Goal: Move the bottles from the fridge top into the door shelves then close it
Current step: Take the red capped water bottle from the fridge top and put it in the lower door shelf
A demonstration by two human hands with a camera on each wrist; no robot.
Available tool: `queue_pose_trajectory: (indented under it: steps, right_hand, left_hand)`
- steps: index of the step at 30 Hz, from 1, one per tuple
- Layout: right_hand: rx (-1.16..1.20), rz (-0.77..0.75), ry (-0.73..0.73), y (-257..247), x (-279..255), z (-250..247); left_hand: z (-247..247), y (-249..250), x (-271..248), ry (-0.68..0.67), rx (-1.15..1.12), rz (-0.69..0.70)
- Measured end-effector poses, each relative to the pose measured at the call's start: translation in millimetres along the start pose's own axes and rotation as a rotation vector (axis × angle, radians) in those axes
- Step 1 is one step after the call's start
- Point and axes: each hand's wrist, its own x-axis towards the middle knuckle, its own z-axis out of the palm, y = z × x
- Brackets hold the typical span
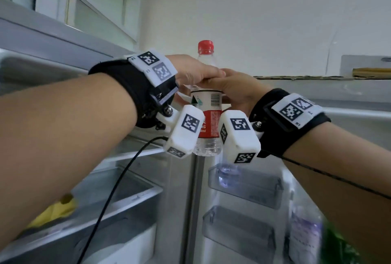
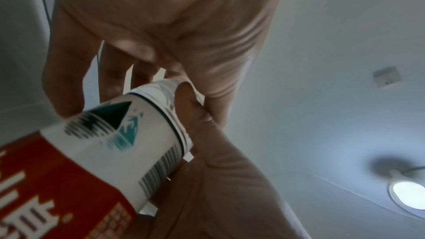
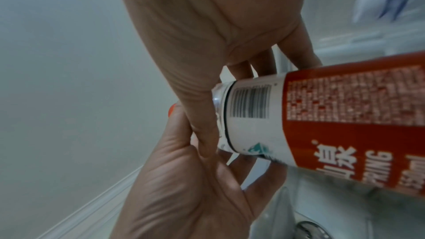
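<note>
A clear water bottle (image 1: pixel 206 115) with a red cap (image 1: pixel 205 47) and a red-and-white label hangs upright in front of the open fridge, level with its top edge. My left hand (image 1: pixel 196 71) grips its shoulder from the left and my right hand (image 1: pixel 232 88) grips it from the right, fingers meeting over the front. In the left wrist view my left hand (image 2: pixel 161 24) curls over the bottle (image 2: pixel 103 143) and the right hand (image 2: pixel 218 179) lies below. In the right wrist view the right hand (image 3: pixel 207 24) and left hand (image 3: pixel 184 188) flank the bottle (image 3: pixel 333 115).
The open door's upper shelf (image 1: pixel 243 187) holds a clear bottle (image 1: pixel 228 170); a lower shelf (image 1: pixel 239 227) sits beneath. Another bottle (image 1: pixel 302 232) stands further right. Cardboard lies on the fridge top (image 1: pixel 296 77). A yellow object (image 1: pixel 57 211) sits inside the fridge.
</note>
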Motion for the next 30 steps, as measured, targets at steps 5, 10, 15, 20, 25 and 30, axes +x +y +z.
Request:
queue_pose_trajectory:
  steps: [5,10,15,20,25,30]
  right_hand:
    - [0.046,0.091,-0.047,48,-44,-16]
    - [0.047,0.173,-0.068,86,-86,-17]
    - [-0.001,0.174,-0.092,115,-117,-18]
    - [-0.203,0.162,-0.123,147,-142,-13]
    - [-0.401,0.19,-0.147,189,-162,6]
    - [-0.63,0.279,-0.105,245,-169,21]
  left_hand:
    - [54,-19,-27,-0.082,0.032,-0.071]
    - [98,-45,-63,-0.044,-0.014,-0.127]
    - [134,-66,-88,0.082,-0.1,-0.164]
    - [164,-91,-108,0.149,-0.167,-0.197]
    - [198,-136,-124,0.201,-0.231,-0.239]
    - [230,-176,-128,0.214,-0.303,-0.284]
